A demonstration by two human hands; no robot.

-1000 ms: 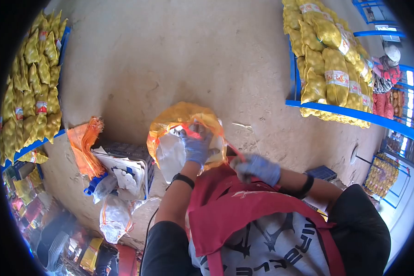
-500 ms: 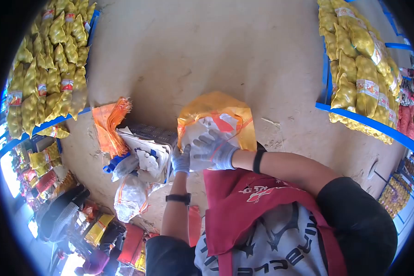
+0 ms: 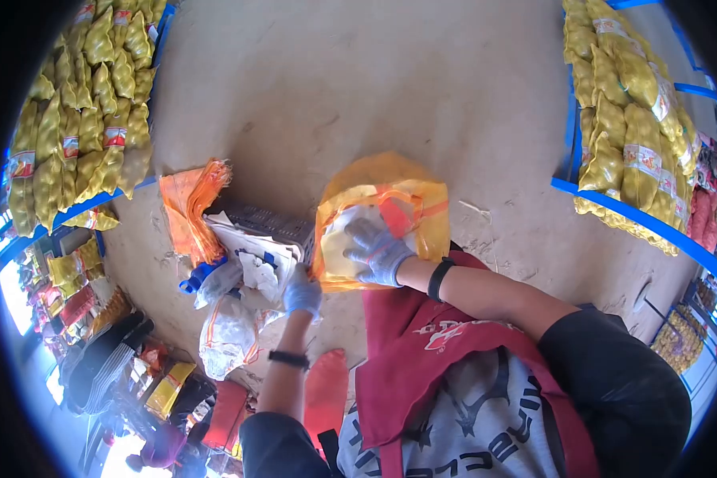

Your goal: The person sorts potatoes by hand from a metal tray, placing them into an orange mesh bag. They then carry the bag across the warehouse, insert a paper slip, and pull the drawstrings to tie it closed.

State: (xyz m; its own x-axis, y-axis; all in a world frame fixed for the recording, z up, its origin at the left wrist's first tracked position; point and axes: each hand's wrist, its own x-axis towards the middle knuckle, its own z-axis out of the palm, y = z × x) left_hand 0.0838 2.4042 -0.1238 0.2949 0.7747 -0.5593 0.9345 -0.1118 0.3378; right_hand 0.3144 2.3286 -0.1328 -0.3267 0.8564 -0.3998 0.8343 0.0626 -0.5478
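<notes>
An orange-yellow mesh bag (image 3: 422, 179) lies in front of me, with pale sheets (image 3: 336, 253) and a red patch (image 3: 396, 215) showing within its outline. My right hand (image 3: 381, 253), in a pale grey-white glove, rests over the sheets with its fingers spread. At the bag's left edge is my left hand (image 3: 301, 296), gloved too, close beside a stack of white papers (image 3: 255, 239). Its fingertips are partly hidden between the papers and the bag, and I cannot tell whether they grip the bag.
A dark crate (image 3: 275, 225) stands behind the papers. Left of it are folded orange mesh bags (image 3: 190, 209), a blue object (image 3: 195, 279) and a white plastic bag (image 3: 227, 338). Filled yellow net sacks (image 3: 95, 103) (image 3: 637, 151) are stacked on blue-framed racks at both sides.
My left hand has shifted down and left, toward the papers. The bag sits slightly farther right, and a cream area now shows beside my right hand, which stays spread over it.
</notes>
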